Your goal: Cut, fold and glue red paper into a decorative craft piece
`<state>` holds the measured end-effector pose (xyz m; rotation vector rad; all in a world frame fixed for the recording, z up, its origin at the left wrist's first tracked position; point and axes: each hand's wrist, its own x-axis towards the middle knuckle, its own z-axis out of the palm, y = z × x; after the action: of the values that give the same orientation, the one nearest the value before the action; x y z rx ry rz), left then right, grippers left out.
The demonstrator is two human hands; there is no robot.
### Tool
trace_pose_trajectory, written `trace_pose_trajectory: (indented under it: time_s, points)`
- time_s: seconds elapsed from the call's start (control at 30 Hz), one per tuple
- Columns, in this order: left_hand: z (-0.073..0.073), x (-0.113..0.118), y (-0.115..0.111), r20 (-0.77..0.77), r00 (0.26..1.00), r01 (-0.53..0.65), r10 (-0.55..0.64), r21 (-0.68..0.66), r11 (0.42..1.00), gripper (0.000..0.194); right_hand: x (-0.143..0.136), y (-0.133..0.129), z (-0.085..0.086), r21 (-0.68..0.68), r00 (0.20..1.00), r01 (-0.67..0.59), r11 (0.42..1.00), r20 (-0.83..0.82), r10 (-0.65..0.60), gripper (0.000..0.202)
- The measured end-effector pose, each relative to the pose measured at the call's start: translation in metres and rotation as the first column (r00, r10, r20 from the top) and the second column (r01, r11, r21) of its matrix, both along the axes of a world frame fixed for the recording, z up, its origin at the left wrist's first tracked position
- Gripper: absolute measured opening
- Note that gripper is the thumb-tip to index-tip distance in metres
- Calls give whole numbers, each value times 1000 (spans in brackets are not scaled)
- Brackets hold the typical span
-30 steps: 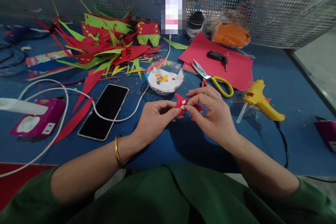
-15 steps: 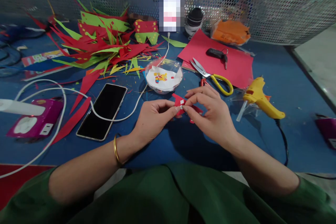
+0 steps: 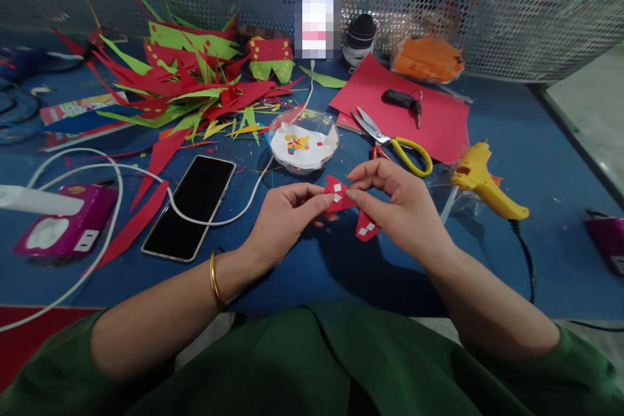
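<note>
A red paper piece (image 3: 341, 199) with white squares on its two ends is held up between both hands. My left hand (image 3: 292, 211) pinches its left part between thumb and fingers. On the other side, the thumb and index finger of my right hand (image 3: 390, 198) grip the piece near its middle, and its lower end hangs below them. Beyond the hands stands a clear bowl (image 3: 328, 159) with white paper and small yellow and red bits in it. Yellow-handled scissors (image 3: 412, 155) lie on the table behind my right hand.
Red and green paper scraps (image 3: 195, 78) pile up at the back left. A phone (image 3: 195, 205) and white cable lie left. Red sheets (image 3: 439, 127) carry a key (image 3: 402, 99). A yellow glue gun (image 3: 482, 185) lies right, a purple box (image 3: 73, 218) far left.
The red piece has turned between my hands, so more of its white squares show, at the lower right end too. My right fingers have shifted slightly right, away from my left thumb.
</note>
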<state>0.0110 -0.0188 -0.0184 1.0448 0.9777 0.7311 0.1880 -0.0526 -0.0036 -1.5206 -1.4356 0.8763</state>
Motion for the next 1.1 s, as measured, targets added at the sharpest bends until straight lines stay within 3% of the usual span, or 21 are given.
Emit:
trace_pose_trajectory:
  time_s: [0.37, 0.87, 1.1]
  points:
    - [-4, 0, 1, -81, 997, -9, 12, 43, 999, 23, -5, -4, -2, -3, 1000, -16, 1000, 15, 16, 13]
    - [-4, 0, 3, -17, 1000, 15, -15, 26, 1000, 25, -2, -2, -1, -34, 999, -6, 999, -41, 4, 14]
    - [-3, -1, 2, -67, 998, 7, -4, 51, 999, 19, -4, -3, -2, -23, 1000, -27, 999, -17, 26, 14]
